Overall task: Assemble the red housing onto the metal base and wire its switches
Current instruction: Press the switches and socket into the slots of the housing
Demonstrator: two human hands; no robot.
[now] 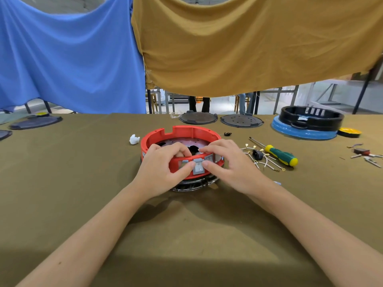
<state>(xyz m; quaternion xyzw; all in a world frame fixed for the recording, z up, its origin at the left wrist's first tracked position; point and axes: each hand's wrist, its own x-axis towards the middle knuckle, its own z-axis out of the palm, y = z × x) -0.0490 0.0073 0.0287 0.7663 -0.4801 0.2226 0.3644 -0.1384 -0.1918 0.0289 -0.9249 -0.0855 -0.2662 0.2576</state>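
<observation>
A round red housing sits on a dark metal base in the middle of the table. Inside it shows a perforated metal plate. A grey rocker switch sits in the housing's near wall. My left hand grips that wall, fingers curled over the rim and thumb against the switch's left side. From the right, my right hand grips the wall too, fingers over the rim and thumb at the switch's right side. Two more grey switch faces flank it, partly hidden by my fingers.
White wires with terminals and a black socket lie right of the housing, beside a green-yellow screwdriver. Two dark discs rest at the back. A black housing on a blue base stands at the far right. A white wad lies left.
</observation>
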